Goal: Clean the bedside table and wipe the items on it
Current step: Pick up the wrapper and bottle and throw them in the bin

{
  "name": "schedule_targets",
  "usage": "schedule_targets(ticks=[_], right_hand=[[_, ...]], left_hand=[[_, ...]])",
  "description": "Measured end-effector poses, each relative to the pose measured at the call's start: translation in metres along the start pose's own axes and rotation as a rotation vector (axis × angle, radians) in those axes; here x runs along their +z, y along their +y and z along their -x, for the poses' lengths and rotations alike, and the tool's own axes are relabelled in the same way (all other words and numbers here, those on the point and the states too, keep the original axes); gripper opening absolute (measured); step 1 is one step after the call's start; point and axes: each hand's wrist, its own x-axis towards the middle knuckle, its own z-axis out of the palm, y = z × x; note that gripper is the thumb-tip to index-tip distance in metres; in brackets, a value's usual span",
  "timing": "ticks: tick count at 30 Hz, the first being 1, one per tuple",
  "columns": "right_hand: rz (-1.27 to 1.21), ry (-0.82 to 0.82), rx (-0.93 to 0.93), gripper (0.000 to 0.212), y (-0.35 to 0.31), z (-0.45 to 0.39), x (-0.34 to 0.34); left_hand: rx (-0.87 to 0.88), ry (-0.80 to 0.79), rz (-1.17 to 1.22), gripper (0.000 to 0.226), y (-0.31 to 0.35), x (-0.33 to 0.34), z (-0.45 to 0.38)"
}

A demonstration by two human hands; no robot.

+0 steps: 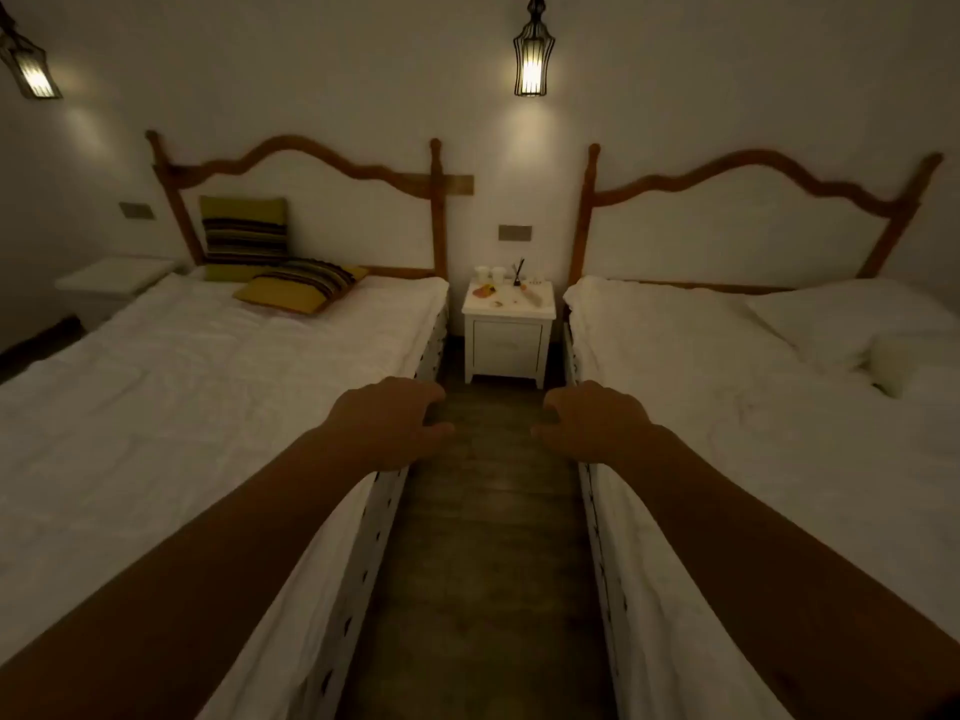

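A white bedside table (pixel 508 345) stands against the far wall between two beds. On its top are two white cups (pixel 489 274), a dark holder with sticks (pixel 518 275), an orange scrap (pixel 486 290), a pale long item (pixel 533 297) and small crumbs. My left hand (pixel 387 418) and my right hand (pixel 597 415) are stretched out in front of me, well short of the table, above the aisle. Both have loosely curled fingers and hold nothing.
A wooden floor aisle (pixel 483 537) runs between the left bed (pixel 208 381) and the right bed (pixel 779 407). Striped yellow cushions (pixel 301 288) lie on the left bed. A caged lamp (pixel 533 59) hangs above the table. A second white table (pixel 111 283) stands far left.
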Motion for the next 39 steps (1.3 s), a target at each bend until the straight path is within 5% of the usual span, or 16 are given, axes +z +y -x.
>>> schedule_targets(ticks=[14,19,39], right_hand=[[-0.134,-0.086,0.199,0.053,0.015,-0.238,0.018],[-0.145,-0.084,0.212,0.068,0.055,-0.332,0.018],[-0.172,-0.136,0.183,0.064,0.228,-0.746,-0.019]], left_hand=[[0.032,-0.133,0.056,0.062,-0.103,0.028,-0.257],[0.06,-0.162,0.067,0.062,-0.103,0.048,-0.361],[-0.062,-0.277,0.195,0.065,-0.111,0.087,-0.779]])
